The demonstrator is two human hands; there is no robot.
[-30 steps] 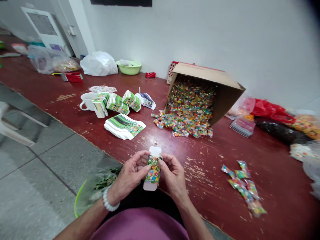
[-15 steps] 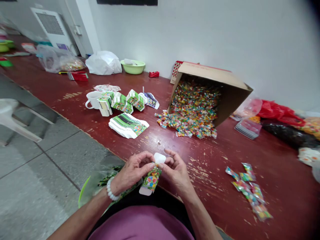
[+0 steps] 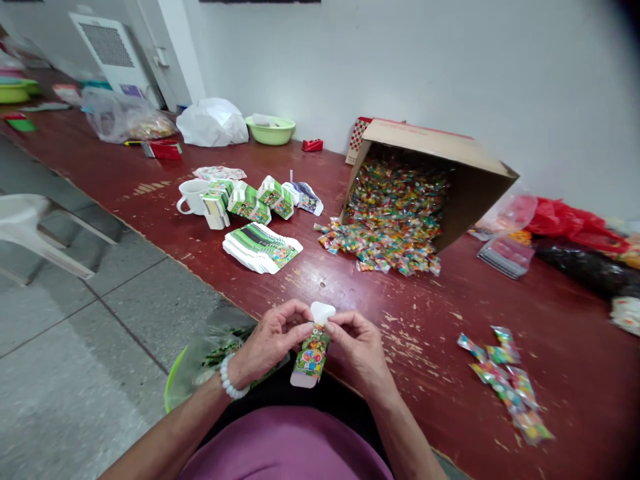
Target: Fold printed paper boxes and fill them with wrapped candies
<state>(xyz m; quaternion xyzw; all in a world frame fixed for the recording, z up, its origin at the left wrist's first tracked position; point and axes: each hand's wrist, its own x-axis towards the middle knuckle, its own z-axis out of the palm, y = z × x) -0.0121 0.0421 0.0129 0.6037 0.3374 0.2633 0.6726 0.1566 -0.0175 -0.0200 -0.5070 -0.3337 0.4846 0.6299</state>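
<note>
A small green printed carton (image 3: 311,357) hangs between my hands at the table's front edge, its white end flap up and a pale flap at the bottom. My left hand (image 3: 275,340), with a pale bead bracelet at the wrist, pinches the carton's upper left side. On the upper right side, my right hand (image 3: 361,345) pinches it between thumb and fingers. Beyond my hands lies a fanned stack of flat cartons (image 3: 263,248). Several wrapped candy packets (image 3: 505,383) lie to the right of my right hand.
A tipped cardboard box (image 3: 440,137) spills many candy packets (image 3: 395,220) onto the red table (image 3: 430,333). Folded cartons (image 3: 250,202) stand beside a white mug (image 3: 193,198). A green-rimmed tub (image 3: 174,380) sits below the edge at left, near a white chair (image 3: 40,227).
My right fingers have drawn in around the carton's top, where one finger was raised before. The carton's white flap shows more fully. The whole view has shifted slightly.
</note>
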